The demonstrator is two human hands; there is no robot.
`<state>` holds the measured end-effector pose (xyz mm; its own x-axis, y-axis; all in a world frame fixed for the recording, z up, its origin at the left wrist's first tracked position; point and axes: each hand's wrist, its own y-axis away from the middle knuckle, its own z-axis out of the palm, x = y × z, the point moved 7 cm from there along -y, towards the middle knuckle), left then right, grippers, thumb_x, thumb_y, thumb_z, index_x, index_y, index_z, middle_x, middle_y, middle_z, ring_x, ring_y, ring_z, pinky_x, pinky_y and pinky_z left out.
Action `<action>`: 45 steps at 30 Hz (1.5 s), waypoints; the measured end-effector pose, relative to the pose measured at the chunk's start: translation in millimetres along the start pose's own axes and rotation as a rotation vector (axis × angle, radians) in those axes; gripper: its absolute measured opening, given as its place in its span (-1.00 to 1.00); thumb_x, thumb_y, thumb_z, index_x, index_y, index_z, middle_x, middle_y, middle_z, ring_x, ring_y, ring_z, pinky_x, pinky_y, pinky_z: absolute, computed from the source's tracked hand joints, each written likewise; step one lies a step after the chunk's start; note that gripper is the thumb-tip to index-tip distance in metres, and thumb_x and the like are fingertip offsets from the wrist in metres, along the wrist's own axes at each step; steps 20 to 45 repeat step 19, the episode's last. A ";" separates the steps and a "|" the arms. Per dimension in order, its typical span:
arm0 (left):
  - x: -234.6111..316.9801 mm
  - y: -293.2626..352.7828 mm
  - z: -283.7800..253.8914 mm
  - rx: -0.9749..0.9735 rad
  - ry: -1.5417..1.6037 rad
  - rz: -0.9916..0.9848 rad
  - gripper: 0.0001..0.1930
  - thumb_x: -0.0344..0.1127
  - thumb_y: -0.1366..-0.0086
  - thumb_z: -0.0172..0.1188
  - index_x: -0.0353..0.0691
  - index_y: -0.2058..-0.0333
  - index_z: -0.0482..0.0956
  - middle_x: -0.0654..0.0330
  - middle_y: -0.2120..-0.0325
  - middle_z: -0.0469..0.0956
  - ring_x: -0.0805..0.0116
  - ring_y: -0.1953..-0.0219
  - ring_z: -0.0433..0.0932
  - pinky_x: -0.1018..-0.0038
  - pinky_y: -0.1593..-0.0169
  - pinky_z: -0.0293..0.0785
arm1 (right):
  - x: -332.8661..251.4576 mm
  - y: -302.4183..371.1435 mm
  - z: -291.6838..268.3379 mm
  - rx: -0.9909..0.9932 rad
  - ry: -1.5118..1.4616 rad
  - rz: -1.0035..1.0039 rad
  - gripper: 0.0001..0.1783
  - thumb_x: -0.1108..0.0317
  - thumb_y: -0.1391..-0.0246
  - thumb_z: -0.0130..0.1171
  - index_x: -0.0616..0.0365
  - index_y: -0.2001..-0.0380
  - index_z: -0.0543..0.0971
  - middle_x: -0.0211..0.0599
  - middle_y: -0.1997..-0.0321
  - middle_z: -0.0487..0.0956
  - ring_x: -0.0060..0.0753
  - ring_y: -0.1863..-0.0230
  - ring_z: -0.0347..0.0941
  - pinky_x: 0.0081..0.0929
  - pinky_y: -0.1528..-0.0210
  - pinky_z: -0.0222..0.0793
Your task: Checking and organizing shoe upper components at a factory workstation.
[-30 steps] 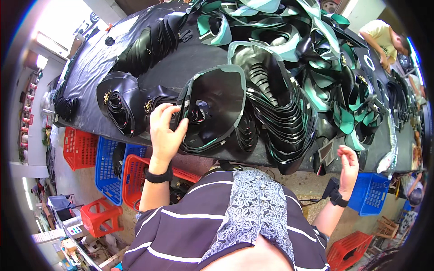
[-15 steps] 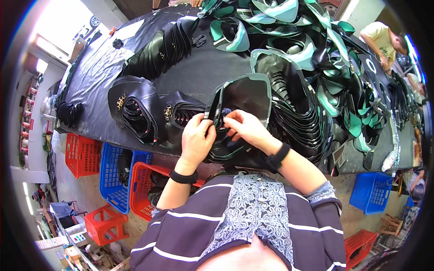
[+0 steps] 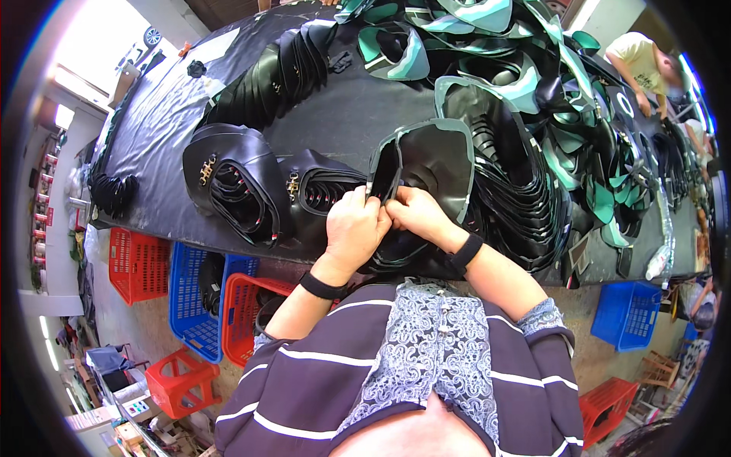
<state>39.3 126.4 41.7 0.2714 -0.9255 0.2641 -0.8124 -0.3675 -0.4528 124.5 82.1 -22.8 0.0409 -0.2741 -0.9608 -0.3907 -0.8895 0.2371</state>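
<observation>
A black leather shoe upper (image 3: 438,156) with a grey-green lining edge stands in front of me on the work table. My left hand (image 3: 356,227) is closed on its near left edge, the thumb and fingers pressed together. Beside it, my right hand (image 3: 419,215) pinches the same edge, and the fingertips of both hands nearly meet. Whether anything small lies between them is hidden. Just left of my hands sits a nested stack of black uppers (image 3: 324,179) with a gold buckle. Another buckled stack (image 3: 228,152) stands farther left.
Nested uppers (image 3: 525,190) stand close on the right, and a loose heap of green-lined uppers (image 3: 487,46) covers the far right. A fanned row (image 3: 274,80) lies at the back left. Blue (image 3: 190,297) and red crates (image 3: 141,263) stand below the table edge. A co-worker (image 3: 640,65) leans in at far right.
My right fingers have come down onto the edge beside my left hand, and a dark bluish bit near them no longer shows. The view has shifted slightly.
</observation>
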 end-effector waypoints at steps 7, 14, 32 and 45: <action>-7.4 -7.7 4.5 -0.166 -0.079 -0.048 -0.84 -0.25 0.05 0.06 -0.22 0.63 0.40 0.15 0.58 0.38 0.23 0.50 0.42 0.38 0.46 0.37 | -5.3 3.3 -4.1 -0.023 0.075 -0.037 -0.66 0.21 0.05 -0.10 0.29 0.63 0.47 -0.32 0.69 0.45 -0.51 0.67 0.35 -0.56 0.55 0.28; -23.6 -5.2 5.6 -0.106 0.033 -0.240 -0.79 -0.26 -0.01 0.03 -0.28 0.65 0.36 0.08 0.58 0.37 0.11 0.48 0.40 0.31 0.43 0.33 | -1.0 46.6 -22.4 0.142 0.169 -0.270 -0.67 0.28 0.03 -0.08 0.25 0.75 0.42 -0.25 0.76 0.40 -0.39 0.69 0.34 -0.47 0.57 0.22; -21.0 0.3 5.1 -0.016 0.008 -0.168 -0.82 -0.31 0.05 0.09 -0.29 0.64 0.34 0.06 0.57 0.37 0.09 0.47 0.40 0.29 0.41 0.34 | 21.4 76.4 -46.6 0.212 -0.384 -0.133 -0.63 0.22 -0.05 -0.07 0.19 0.73 0.43 -0.46 0.74 0.38 -0.67 0.68 0.25 -0.69 0.59 0.18; -21.0 0.3 5.1 -0.016 0.008 -0.168 -0.82 -0.31 0.05 0.09 -0.29 0.64 0.34 0.06 0.57 0.37 0.09 0.47 0.40 0.29 0.41 0.34 | 21.4 76.4 -46.6 0.212 -0.384 -0.133 -0.63 0.22 -0.05 -0.07 0.19 0.73 0.43 -0.46 0.74 0.38 -0.67 0.68 0.25 -0.69 0.59 0.18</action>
